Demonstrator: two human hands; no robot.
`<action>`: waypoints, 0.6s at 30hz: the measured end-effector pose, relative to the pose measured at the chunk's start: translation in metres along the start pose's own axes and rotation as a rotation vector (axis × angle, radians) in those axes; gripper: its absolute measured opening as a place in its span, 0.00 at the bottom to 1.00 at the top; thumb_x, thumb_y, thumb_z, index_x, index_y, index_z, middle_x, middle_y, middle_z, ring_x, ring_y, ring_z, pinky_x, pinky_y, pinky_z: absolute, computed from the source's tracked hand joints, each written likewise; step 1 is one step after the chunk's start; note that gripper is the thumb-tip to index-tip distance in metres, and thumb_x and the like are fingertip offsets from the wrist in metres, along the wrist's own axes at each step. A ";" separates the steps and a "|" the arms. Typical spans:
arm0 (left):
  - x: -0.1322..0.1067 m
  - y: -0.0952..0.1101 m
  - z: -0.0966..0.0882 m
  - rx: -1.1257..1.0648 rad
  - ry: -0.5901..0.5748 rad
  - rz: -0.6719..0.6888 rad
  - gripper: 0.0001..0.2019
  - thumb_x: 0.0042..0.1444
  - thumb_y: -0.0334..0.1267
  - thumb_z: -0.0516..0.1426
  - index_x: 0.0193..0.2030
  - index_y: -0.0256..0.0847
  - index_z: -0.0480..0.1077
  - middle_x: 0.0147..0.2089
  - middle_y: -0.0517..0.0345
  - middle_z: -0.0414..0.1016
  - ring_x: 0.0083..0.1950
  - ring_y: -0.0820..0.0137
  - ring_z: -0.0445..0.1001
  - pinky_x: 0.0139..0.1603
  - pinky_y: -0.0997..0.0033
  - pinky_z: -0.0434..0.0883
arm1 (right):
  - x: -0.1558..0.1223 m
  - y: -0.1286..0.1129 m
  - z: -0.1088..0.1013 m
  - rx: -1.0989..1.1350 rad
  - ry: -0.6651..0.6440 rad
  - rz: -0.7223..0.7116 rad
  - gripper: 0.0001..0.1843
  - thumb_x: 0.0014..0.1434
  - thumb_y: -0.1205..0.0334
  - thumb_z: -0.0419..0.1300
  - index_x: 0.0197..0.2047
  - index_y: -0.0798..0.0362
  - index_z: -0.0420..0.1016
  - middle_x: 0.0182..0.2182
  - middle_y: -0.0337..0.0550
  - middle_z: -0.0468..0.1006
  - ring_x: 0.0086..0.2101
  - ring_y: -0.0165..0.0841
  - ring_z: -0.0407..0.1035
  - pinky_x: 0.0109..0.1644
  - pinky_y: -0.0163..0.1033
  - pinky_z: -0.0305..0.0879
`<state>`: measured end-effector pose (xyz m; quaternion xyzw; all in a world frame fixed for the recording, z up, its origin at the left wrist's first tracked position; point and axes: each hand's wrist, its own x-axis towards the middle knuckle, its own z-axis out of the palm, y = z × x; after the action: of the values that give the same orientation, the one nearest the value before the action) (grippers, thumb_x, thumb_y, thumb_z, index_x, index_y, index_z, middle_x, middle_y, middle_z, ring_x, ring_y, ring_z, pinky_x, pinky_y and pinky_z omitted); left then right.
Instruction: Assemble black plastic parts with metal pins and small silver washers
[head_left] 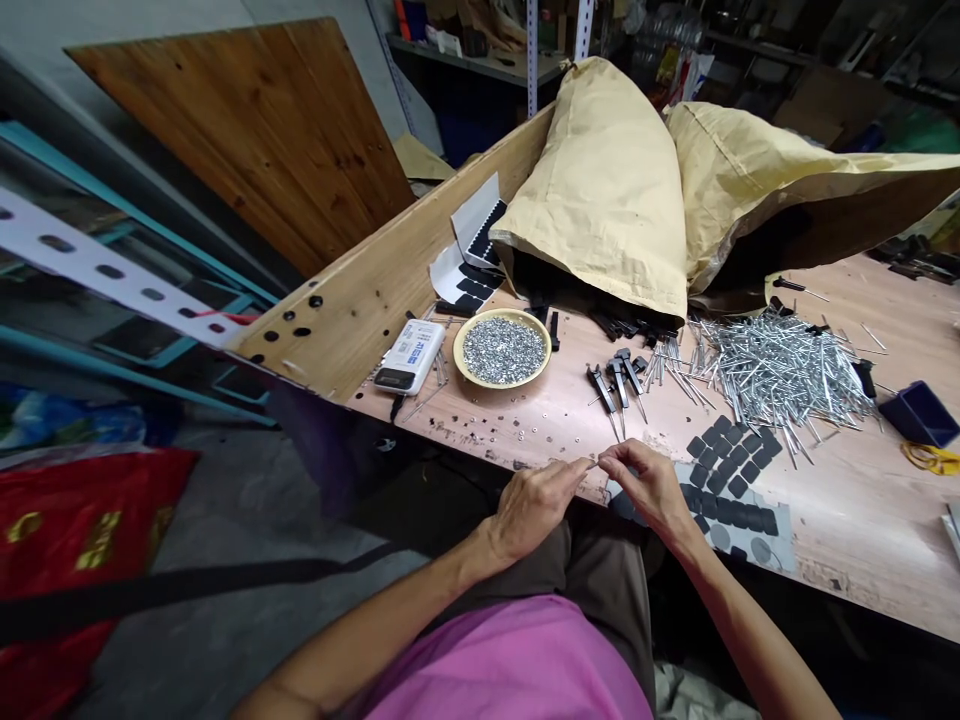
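My left hand (pixel 534 505) and my right hand (pixel 646 482) meet at the front edge of the table, fingertips pinched close together. What they hold between them is too small to make out. Just beyond my fingers lie several black plastic pieces (pixel 616 378) with thin metal rods sticking out. A yellow bowl (pixel 463 372) full of small metal nuts stands to the left of these. Beside my right hand, black square pads (pixel 726 455) are laid out in rows, some on a grey backing sheet (pixel 784 535). A heap of long metal rods (pixel 787 370) lies farther right.
Two big tan sacks (pixel 600 190) lie at the back, one spilling black parts. A white device (pixel 411 355) sits left of the bowl, near the wooden side board (pixel 360 290). A dark blue box (pixel 921 412) and yellow bands (pixel 930 458) are at right.
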<state>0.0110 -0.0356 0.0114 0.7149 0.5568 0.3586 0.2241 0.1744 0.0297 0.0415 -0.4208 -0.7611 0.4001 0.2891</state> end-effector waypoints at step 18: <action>0.018 0.009 -0.018 -1.189 -0.591 -0.695 0.35 0.45 0.61 0.58 0.52 0.32 0.67 0.14 0.77 0.44 0.14 0.84 0.37 0.14 0.80 0.36 | 0.008 0.020 -0.015 0.395 -0.230 0.158 0.19 0.48 0.44 0.65 0.31 0.53 0.78 0.25 0.40 0.76 0.27 0.30 0.69 0.31 0.34 0.65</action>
<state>0.0052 -0.0224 0.0338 0.3228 0.3796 0.3008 0.8132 0.1908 0.0486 0.0327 -0.3658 -0.6607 0.6079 0.2452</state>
